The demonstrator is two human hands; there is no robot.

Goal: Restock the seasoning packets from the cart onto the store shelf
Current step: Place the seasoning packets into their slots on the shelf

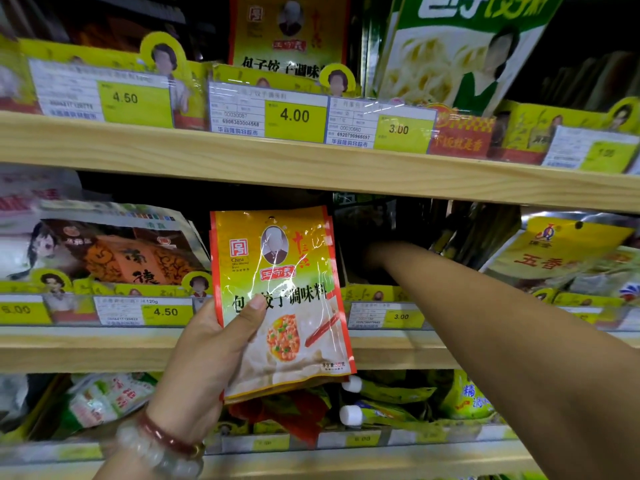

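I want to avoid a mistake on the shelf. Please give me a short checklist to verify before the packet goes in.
1. Packet held firmly: ok, the left hand grips it with the thumb on its front.
2. Right hand position: cannot tell, the right forearm reaches into the dark middle shelf gap and the hand is hidden.
3. Room in that gap: cannot tell, too dark.
4. Matching product: ok, the same packet design stands on the top shelf above the 4.00 tag.
5. Tag below the gap: not ok, the tag reads 3.00.
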